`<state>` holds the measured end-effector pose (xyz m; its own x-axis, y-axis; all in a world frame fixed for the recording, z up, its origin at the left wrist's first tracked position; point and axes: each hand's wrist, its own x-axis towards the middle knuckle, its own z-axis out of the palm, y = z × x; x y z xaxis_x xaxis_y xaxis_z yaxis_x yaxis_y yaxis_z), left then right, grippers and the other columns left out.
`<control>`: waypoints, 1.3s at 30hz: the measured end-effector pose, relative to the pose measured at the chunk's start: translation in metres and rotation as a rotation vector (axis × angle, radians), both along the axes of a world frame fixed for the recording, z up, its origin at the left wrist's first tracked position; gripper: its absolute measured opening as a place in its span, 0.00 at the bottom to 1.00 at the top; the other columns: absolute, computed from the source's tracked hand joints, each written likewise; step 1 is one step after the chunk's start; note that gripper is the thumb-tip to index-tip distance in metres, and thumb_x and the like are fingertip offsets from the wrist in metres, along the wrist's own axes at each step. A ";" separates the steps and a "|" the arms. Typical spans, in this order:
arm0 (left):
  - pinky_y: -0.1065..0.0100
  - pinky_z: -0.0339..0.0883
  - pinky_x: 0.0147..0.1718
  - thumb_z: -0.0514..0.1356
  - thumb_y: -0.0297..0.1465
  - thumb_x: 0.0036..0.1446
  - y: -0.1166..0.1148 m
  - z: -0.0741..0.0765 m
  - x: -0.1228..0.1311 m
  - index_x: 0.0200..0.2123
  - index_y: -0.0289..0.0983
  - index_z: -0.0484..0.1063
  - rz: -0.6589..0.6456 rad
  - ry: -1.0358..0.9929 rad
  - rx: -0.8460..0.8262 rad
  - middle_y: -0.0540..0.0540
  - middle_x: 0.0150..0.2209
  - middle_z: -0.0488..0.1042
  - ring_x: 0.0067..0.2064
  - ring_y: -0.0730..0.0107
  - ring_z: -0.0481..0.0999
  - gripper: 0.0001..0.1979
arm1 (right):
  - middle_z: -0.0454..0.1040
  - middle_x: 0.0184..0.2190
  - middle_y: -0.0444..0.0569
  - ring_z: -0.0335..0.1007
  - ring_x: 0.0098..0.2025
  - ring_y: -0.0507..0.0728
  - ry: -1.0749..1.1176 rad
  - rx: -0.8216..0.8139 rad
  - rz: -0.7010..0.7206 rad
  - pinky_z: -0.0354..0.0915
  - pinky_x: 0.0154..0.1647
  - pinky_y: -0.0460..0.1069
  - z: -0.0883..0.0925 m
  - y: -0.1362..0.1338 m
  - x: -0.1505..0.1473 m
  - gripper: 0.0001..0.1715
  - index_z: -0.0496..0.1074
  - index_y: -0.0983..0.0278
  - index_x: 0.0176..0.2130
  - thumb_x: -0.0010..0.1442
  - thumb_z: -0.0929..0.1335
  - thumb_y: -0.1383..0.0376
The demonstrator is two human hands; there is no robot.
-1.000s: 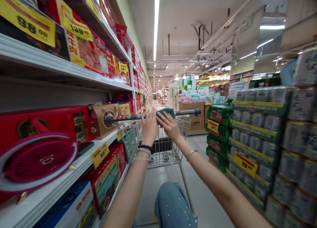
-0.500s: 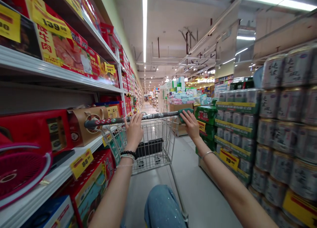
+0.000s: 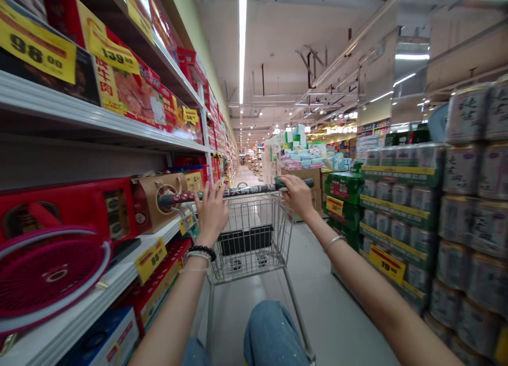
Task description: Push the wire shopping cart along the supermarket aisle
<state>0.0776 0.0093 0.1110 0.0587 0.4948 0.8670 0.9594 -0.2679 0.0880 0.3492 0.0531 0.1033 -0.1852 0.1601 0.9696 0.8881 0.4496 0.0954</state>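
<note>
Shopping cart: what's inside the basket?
Inside the wire basket is a black rectangular panel. Whatever lies beneath or behind the panel is covered, so it can't be seen.

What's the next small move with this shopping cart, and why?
I'd probably steer the shopping cart slightly right. The left end of its handle appears very close to a kraft gift box on the shelf, while floor shows before the stacked cans. Your right hand grips the handle; your left hand looks looser, so firm that up first.
</note>
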 end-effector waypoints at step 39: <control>0.44 0.34 0.69 0.48 0.20 0.53 -0.033 -0.012 -0.130 0.64 0.42 0.61 0.238 -0.073 -0.034 0.48 0.66 0.62 0.67 0.60 0.59 0.34 | 0.63 0.64 0.43 0.57 0.67 0.59 -0.508 0.099 0.463 0.59 0.68 0.60 -0.014 0.009 -0.196 0.32 0.58 0.53 0.66 0.67 0.62 0.71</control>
<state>-0.0520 -0.0236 0.0985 -0.1253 0.5162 0.8473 0.9858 -0.0314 0.1649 0.1535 0.0616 0.0898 -0.6480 -0.1298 0.7505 0.4415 0.7390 0.5090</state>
